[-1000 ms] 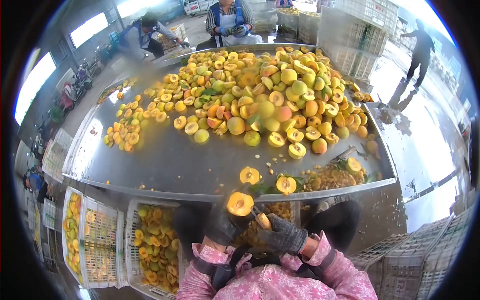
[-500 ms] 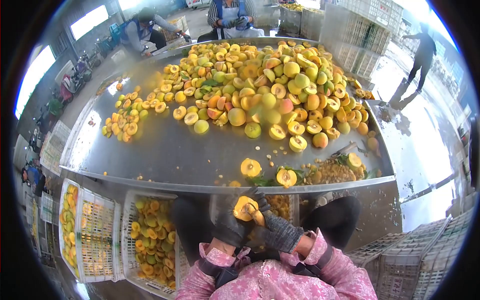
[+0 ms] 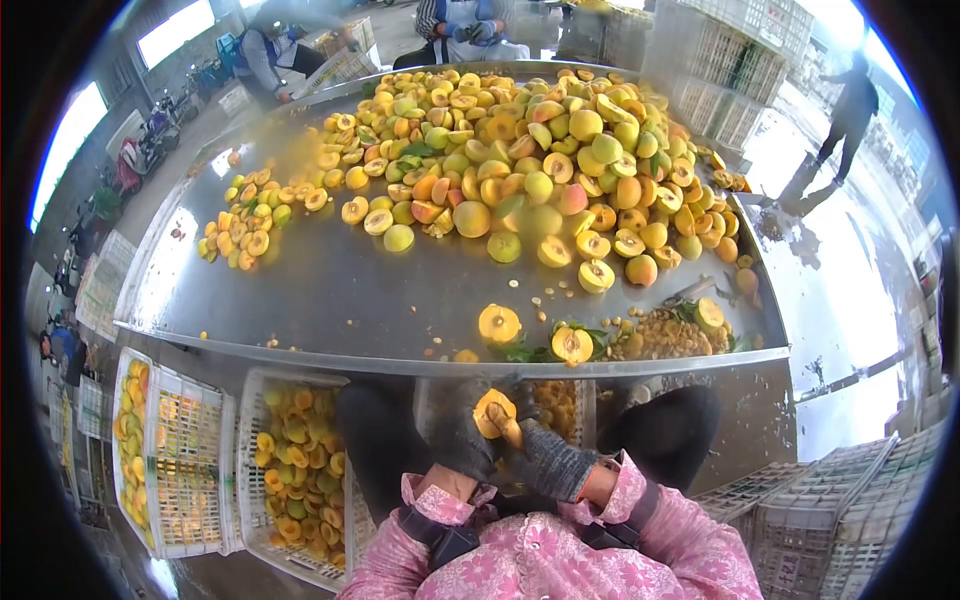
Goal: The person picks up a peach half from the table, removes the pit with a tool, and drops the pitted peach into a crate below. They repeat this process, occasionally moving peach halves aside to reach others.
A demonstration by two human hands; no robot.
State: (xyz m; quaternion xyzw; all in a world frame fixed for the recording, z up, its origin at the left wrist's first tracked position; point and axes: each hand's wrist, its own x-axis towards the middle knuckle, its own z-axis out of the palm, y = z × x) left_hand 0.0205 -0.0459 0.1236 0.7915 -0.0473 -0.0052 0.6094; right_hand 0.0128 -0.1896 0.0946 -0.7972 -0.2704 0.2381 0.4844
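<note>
In my gloved left hand [image 3: 462,432] sits a cut yellow peach half [image 3: 491,411], its cut side turned up towards me. My gloved right hand [image 3: 552,460] is closed around a small tool [image 3: 511,433] with a brownish handle. The tool's end meets the peach half, and its tip is hidden. Both hands are over my lap, just below the front edge of the metal table [image 3: 420,305]. Close beyond them on the table lie two cut peach halves [image 3: 499,323] [image 3: 572,345], one beside green leaves.
A large heap of whole and halved peaches [image 3: 490,170] covers the table's far part. Pits [image 3: 660,337] lie at its right front. Crates of peach halves [image 3: 245,470] stand at my left; stacked crates [image 3: 830,510] at my right. Other people [image 3: 470,30] are beyond the table.
The view has shifted slightly. Both hands remain together over my lap, with the tool still against the peach half. A person at the far left has leaned lower beside a crate.
</note>
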